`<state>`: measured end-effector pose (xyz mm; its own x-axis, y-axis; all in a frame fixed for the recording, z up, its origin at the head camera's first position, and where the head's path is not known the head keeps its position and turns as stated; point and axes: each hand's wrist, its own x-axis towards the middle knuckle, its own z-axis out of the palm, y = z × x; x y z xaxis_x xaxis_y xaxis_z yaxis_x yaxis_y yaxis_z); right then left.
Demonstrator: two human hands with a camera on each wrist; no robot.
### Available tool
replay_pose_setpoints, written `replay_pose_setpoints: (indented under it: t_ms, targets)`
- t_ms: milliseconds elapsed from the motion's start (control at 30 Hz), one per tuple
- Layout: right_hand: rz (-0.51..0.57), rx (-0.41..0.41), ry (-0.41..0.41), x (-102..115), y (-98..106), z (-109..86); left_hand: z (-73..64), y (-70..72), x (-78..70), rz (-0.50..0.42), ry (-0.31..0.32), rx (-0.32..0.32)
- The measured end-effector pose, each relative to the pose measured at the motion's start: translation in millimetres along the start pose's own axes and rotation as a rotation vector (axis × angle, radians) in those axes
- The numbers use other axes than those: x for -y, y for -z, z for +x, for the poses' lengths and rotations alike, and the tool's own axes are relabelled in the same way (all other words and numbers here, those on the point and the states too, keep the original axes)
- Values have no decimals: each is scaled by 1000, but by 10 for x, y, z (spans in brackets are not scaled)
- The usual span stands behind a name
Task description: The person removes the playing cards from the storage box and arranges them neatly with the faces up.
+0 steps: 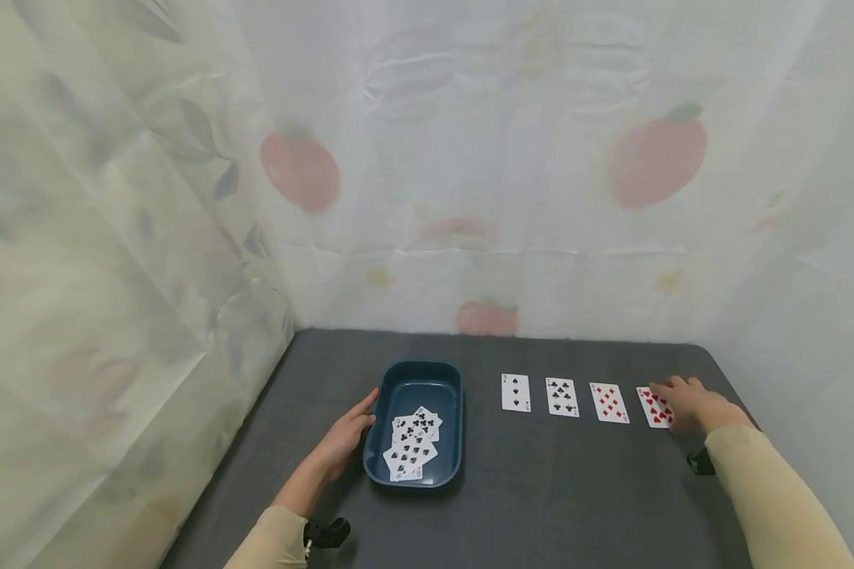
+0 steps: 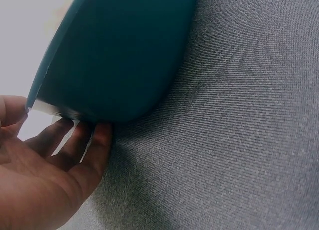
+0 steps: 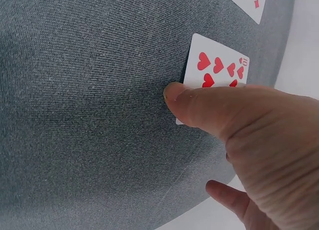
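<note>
My right hand (image 1: 699,405) is at the rightmost playing card, a ten of hearts (image 1: 655,408), with thumb and fingers at its edges. In the right wrist view, the thumb (image 3: 199,108) lies across part of this card (image 3: 217,60); the fingers on its far side are hidden. My left hand (image 1: 344,438) holds the left side of a dark blue tray (image 1: 461,427), its thumb by the rim and its fingertips (image 2: 102,133) against the outer wall. Several black-suited cards (image 1: 411,450) lie overlapped inside the tray's near half.
Left of the hearts card, a diamonds card (image 1: 610,403), a clubs card (image 1: 562,397) and a three of spades (image 1: 515,393) lie face up in a spaced row. They rest on a dark grey cloth-covered table (image 1: 541,506). Patterned curtains (image 1: 484,158) hang behind and at both sides.
</note>
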<state>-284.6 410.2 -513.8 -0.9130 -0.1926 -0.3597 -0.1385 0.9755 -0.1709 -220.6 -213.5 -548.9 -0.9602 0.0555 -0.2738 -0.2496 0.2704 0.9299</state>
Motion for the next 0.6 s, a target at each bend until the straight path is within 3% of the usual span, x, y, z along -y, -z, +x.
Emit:
replay_pose_setpoints:
  t_ms: [233,600]
  targets:
    - [18,-2,-12,-14,-22,-9,-18,-7,4,4,-9,1]
    - [56,-38,-6,18,-64,-24,27,-1,18,-21,28,-10]
